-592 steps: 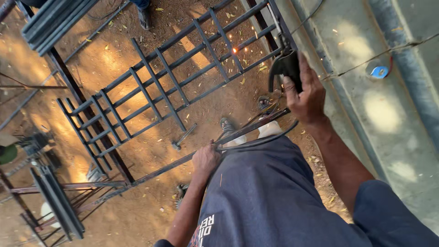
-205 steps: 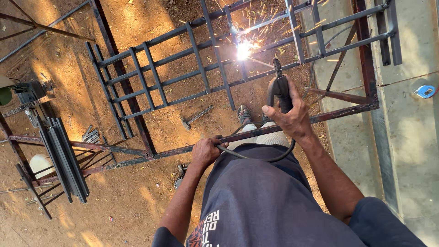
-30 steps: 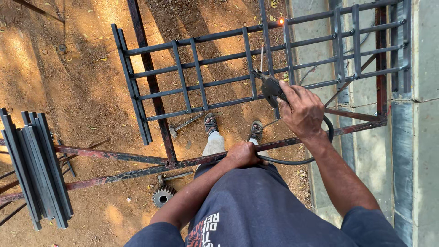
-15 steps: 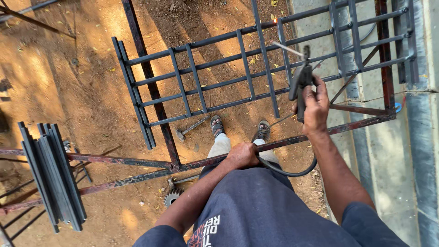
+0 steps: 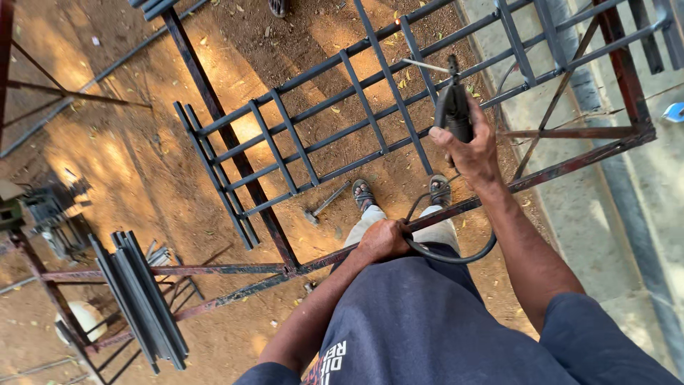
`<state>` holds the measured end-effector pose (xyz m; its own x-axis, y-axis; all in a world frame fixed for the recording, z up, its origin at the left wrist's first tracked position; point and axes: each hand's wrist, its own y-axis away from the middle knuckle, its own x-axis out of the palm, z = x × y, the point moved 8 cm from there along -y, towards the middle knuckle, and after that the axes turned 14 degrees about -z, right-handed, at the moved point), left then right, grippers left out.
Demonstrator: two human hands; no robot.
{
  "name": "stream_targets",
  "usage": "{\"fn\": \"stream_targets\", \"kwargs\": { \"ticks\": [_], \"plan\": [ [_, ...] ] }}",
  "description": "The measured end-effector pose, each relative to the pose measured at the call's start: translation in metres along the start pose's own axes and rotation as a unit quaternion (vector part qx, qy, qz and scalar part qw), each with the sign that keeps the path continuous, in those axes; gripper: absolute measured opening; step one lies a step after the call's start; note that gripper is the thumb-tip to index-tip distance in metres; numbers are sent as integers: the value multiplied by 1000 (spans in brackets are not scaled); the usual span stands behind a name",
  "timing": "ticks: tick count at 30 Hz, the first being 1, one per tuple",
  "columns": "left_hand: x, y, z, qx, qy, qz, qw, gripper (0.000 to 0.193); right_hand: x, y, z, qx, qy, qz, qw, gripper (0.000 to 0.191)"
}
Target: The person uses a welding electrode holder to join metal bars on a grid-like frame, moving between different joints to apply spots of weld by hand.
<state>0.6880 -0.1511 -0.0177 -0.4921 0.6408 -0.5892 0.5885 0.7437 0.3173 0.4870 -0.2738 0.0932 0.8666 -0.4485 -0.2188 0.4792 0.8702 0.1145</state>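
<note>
My right hand (image 5: 472, 148) grips a black welding electrode holder (image 5: 454, 107), lifted clear of the work, with a thin rod (image 5: 425, 65) sticking out to the left. My left hand (image 5: 381, 239) is closed on a rusty steel frame bar (image 5: 235, 269) in front of my waist, with the black cable (image 5: 456, 255) looping beside it. A dark metal grille (image 5: 335, 135) lies flat across the frame beyond my feet. A small glowing spot (image 5: 397, 22) shows on the grille's far rail.
A hammer (image 5: 322, 205) lies on the dirt under the grille. A bundle of dark steel sections (image 5: 140, 303) rests on the frame at the left. A concrete strip (image 5: 605, 192) runs along the right. A small blue object (image 5: 674, 112) lies at the right edge.
My right hand has raised the electrode holder away from the grille and turned it upright. The sparks seen earlier are gone. My left hand stays on the bar.
</note>
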Motion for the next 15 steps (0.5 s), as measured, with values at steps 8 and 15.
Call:
{"fn": "stream_targets", "kwargs": {
  "ticks": [8,15],
  "plan": [
    [-9,-5,-4,-23,5,19,1000,31,9,-6,4,50,-22,14,998,91],
    [-10,-11,-4,-26,-1,30,999,35,15,-14,7,55,1,16,998,94]
  ]
}}
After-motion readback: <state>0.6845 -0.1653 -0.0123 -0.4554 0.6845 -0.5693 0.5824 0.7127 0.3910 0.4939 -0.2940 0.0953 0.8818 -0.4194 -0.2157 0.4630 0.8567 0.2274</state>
